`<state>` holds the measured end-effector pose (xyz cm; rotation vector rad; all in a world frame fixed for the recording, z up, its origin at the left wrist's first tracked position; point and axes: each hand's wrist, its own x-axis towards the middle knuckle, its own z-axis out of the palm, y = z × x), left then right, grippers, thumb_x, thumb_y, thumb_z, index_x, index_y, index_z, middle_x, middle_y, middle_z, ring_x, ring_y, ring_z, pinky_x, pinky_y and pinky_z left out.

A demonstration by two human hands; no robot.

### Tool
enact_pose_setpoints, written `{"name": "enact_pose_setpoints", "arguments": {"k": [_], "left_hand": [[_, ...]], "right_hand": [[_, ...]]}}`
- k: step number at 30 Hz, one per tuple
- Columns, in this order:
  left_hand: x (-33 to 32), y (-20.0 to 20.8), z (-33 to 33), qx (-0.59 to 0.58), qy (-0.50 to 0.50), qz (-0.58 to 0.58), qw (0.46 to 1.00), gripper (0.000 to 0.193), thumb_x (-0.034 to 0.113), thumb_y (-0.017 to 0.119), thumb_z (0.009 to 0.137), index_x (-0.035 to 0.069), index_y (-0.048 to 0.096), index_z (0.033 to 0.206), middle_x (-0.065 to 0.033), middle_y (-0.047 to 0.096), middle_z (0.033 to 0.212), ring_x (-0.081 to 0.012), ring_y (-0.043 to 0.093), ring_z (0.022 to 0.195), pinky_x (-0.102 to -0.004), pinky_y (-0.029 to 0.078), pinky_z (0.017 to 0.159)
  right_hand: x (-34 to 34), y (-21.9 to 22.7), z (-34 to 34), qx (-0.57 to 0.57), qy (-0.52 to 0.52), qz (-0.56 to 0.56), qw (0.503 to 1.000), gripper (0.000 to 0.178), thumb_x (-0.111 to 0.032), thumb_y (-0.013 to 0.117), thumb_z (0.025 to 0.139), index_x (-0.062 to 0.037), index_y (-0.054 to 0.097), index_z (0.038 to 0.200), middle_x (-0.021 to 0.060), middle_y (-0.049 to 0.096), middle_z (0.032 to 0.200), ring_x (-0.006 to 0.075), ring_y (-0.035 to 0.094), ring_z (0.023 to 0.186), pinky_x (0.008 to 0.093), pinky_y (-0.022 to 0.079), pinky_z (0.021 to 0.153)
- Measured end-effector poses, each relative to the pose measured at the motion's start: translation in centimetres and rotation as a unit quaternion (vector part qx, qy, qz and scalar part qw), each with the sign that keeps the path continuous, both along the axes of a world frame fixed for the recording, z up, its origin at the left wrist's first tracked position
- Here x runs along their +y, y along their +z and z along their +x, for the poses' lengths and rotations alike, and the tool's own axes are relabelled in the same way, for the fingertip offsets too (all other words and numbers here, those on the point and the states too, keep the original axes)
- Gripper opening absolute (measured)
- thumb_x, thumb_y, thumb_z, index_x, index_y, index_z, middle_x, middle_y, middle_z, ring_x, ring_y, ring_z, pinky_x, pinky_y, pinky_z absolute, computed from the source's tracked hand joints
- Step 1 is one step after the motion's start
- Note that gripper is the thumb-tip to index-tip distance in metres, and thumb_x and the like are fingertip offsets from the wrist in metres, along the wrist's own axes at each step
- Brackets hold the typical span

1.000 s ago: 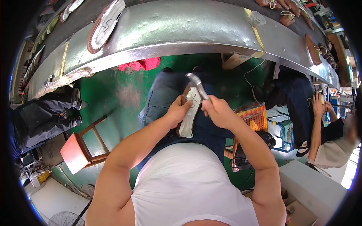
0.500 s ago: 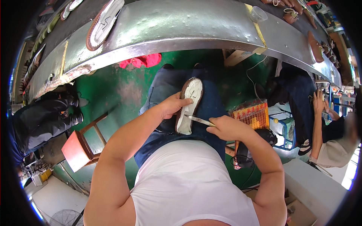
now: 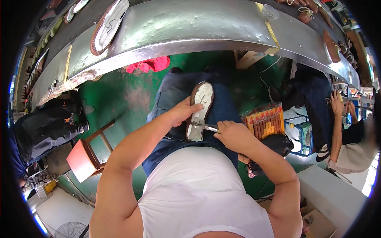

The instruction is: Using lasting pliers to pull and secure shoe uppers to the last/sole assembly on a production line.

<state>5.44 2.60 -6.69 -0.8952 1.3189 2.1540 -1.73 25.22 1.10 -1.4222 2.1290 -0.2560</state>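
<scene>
Over my lap lies a shoe [image 3: 203, 97], bottom side up, its pale underside ringed by a brown edge. My left hand [image 3: 183, 112] is closed on its left edge, with the thumb pressed on the pale underside. My right hand [image 3: 236, 136] grips metal pincers [image 3: 207, 126] by the handles. Their jaw end lies across the lower part of the shoe, at or near its left edge. I cannot tell whether the jaws bite on the material. The fingers under the shoe are hidden.
A metal-topped workbench [image 3: 190, 29] curves ahead, with another upturned shoe [image 3: 107, 29] and a clear plastic cup [image 3: 270, 14] on it. A red stool [image 3: 83, 160] stands at left. Right of my legs is a beaded seat mat [image 3: 265, 123]. People work on both sides.
The pincers have shifted left and slightly down across the shoe, and my right hand has moved slightly left with them. My left hand and the shoe stay in place.
</scene>
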Motion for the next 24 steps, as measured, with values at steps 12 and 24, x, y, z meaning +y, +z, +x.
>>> {"name": "enact_pose_setpoints", "arguments": {"k": [12, 24], "left_hand": [[1.1, -0.8, 0.6, 0.049, -0.046, -0.086, 0.994, 0.061, 0.018, 0.06, 0.097, 0.013, 0.029, 0.149, -0.0085, 0.052, 0.135, -0.0194, 0.05, 0.121, -0.0333, 0.041, 0.103], [3.2, -1.8, 3.8, 0.11, 0.012, -0.062, 0.992, 0.078, 0.015, 0.057, 0.097, 0.014, 0.007, 0.157, -0.0093, 0.035, 0.151, -0.0207, 0.036, 0.137, -0.0343, 0.029, 0.114]], "right_hand": [[2.5, -2.2, 0.0, -0.083, -0.061, 0.009, 0.995, 0.03, -0.032, 0.054, 0.097, -0.0031, 0.061, 0.095, 0.0175, 0.066, 0.088, 0.0367, 0.066, 0.082, 0.0472, 0.052, 0.074], [3.3, -0.4, 2.3, 0.037, 0.017, 0.001, 0.999, 0.033, -0.032, 0.056, 0.095, 0.0005, 0.06, 0.096, 0.0197, 0.065, 0.086, 0.0323, 0.068, 0.081, 0.0438, 0.055, 0.069]]}}
